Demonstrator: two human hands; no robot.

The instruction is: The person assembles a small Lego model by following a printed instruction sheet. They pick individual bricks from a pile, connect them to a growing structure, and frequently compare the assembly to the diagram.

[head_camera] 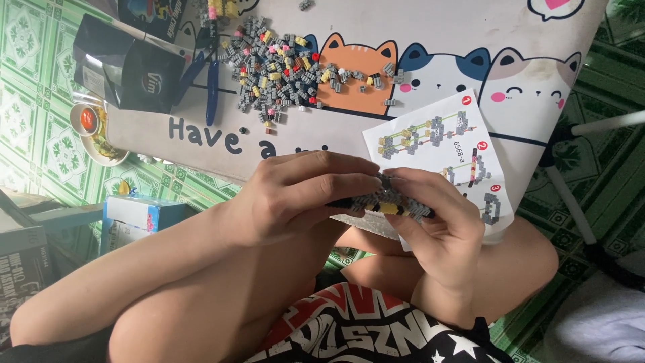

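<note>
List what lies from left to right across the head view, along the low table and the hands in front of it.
Small bowl on the floor → black bag → blue pen → pile of small building bricks → left hand → brick model held by both hands → right hand → instruction sheet.

Bare bench (336,138) lies open between the hands (376,202) and the pile of small bricks (289,67). The instruction sheet (437,151) covers the right side; blue pliers (211,81) and a black bag (134,64) block the far left.
</note>
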